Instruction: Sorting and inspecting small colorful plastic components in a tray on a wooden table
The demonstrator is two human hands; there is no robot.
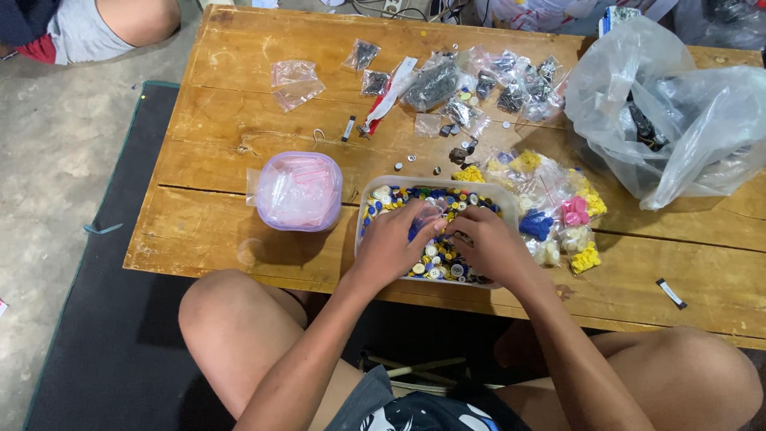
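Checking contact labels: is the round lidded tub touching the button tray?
Apart. Head view shows bare wood between the round tub and the button tray.

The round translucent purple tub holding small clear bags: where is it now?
In the head view, the round translucent purple tub stands on the wooden table, just left of the rectangular white button-filled tray.

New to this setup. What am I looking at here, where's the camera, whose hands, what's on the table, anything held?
There is no machine: a seated person works with bare hands. The single picture comes from a camera on their head, looking down. Both the left hand and right hand are in a white tub of mixed coloured buttons and seem to pinch a small clear bag between them. On the wooden table also lie a lidded round container, small bags of sorted buttons and a big plastic bag. Another person's leg shows top left.
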